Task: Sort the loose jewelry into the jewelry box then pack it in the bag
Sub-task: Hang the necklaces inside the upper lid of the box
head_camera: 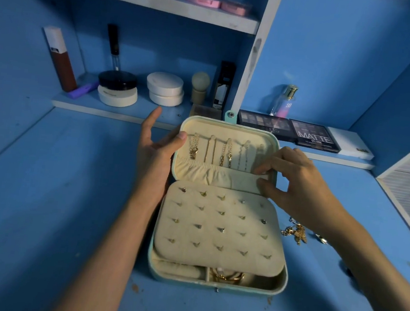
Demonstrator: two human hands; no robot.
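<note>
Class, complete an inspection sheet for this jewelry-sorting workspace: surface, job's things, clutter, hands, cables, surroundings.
Surface: blue desk, scuffed.
Job's things: jewelry box open, chains hung in its lid, studs on the earring panel; loose jewelry lies right of the box; no bag seen.
Clutter: jars, palettes, perfume bottle on the back ledge.
Hands: left hand holds the lid's left edge; right hand pinches the lid pocket.
Cables: nothing seen.
Surroundings: blue walls, white shelves.

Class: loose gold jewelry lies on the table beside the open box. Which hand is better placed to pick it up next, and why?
Probably the right hand. The loose gold jewelry lies right of the jewelry box, by the right forearm; the left hand holds the left edge of the lid.
</note>
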